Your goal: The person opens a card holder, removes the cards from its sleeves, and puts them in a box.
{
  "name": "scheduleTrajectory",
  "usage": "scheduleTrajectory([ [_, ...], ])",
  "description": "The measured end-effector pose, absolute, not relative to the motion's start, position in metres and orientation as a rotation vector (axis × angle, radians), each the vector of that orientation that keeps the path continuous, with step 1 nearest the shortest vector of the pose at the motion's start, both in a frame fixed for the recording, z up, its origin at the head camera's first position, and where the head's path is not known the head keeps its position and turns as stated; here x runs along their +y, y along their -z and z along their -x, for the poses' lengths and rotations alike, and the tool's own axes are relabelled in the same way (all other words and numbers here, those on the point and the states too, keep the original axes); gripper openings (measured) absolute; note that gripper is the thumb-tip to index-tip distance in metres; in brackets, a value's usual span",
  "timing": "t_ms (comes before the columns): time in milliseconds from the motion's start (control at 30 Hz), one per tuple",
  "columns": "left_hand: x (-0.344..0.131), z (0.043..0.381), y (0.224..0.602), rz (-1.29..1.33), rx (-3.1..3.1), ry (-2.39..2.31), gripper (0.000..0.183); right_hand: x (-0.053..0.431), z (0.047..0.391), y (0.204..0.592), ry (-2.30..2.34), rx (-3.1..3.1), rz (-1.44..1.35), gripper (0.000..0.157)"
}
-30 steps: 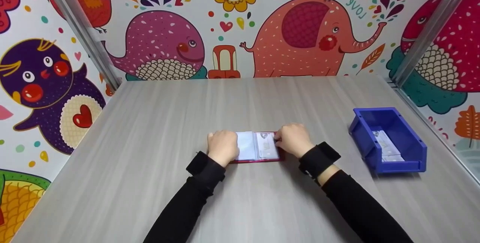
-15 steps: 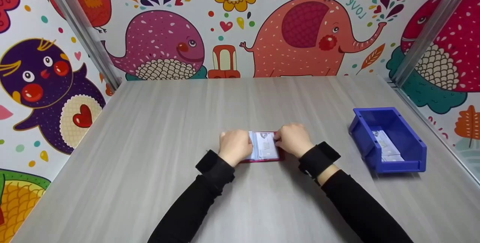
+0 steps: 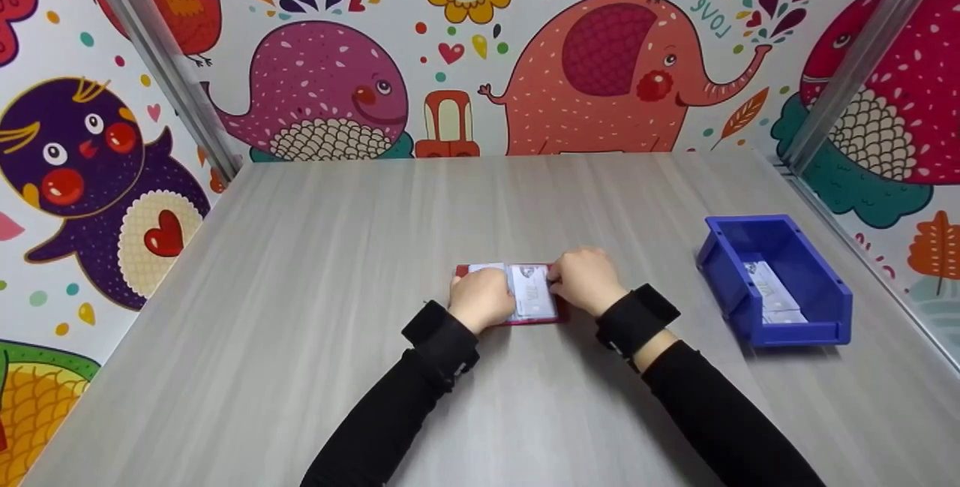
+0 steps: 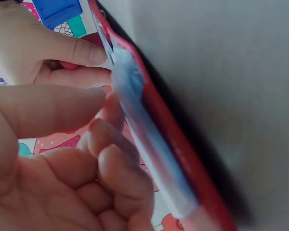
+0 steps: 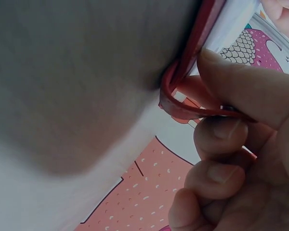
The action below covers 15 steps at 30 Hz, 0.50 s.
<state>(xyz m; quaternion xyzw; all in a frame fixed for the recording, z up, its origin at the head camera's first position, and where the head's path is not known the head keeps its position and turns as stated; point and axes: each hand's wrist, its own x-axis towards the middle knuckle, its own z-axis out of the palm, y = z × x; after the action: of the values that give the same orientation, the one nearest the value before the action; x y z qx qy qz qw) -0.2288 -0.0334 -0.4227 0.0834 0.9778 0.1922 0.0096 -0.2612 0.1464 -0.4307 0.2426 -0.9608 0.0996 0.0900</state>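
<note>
A red card holder (image 3: pixel 462 270) lies spread on the table, its clear sleeves facing up. One white printed card (image 3: pixel 534 293) shows in the right-hand sleeve. Over the middle of the holder, my left hand (image 3: pixel 480 298) has its thumb and forefinger together at the edge of a sleeve (image 4: pixel 159 163), the other fingers curled. On the right side, my right hand (image 3: pixel 589 281) pinches a narrow red strap (image 5: pixel 183 111) that loops from the cover's edge. My left hand hides part of the left-hand page.
To the right stands a blue plastic bin (image 3: pixel 814 262) with white printed cards (image 3: pixel 772 288) lying in it. Patterned panels (image 3: pixel 465 59) close off the back and both sides of the wood-grain table (image 3: pixel 315 247).
My left hand has shifted right, from the holder's left edge to its middle, uncovering the red left edge. The right hand stays at the right edge, and the bin has not moved.
</note>
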Motion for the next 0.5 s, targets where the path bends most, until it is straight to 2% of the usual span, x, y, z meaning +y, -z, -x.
scheduleTrajectory([
  [500,-0.034,0.2309,0.4244,-0.2,2.969,-0.662,0.018,0.145,0.2605,0.4324,-0.284,-2.855,-0.712,0.009],
])
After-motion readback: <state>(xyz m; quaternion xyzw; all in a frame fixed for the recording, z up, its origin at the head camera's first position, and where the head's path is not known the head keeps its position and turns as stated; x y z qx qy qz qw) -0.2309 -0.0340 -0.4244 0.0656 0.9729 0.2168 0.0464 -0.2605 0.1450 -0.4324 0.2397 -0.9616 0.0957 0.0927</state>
